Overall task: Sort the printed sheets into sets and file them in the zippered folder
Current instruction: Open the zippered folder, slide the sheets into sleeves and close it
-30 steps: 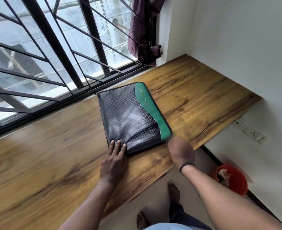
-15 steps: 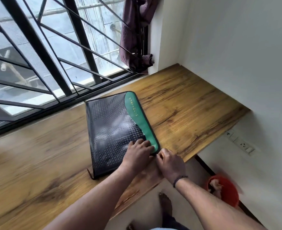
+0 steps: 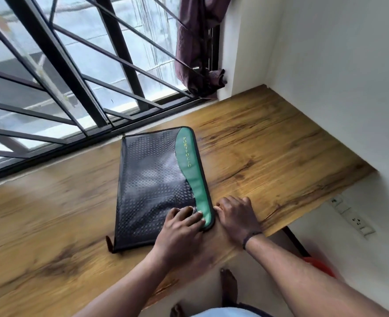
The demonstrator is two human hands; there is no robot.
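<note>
On the wooden counter (image 3: 269, 143) by the window lies the zippered folder (image 3: 154, 179), shut, left hand (image 3: 179, 227) pressing flat on its near corner, right hand (image 3: 237, 213) curled at the edge, grip unclear — a sharp tug could snag the zip

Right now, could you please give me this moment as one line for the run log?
folder: flat on desk, closed | left hand: presses near corner | right hand: at its edge, grip unclear | sheets: none visible
</note>
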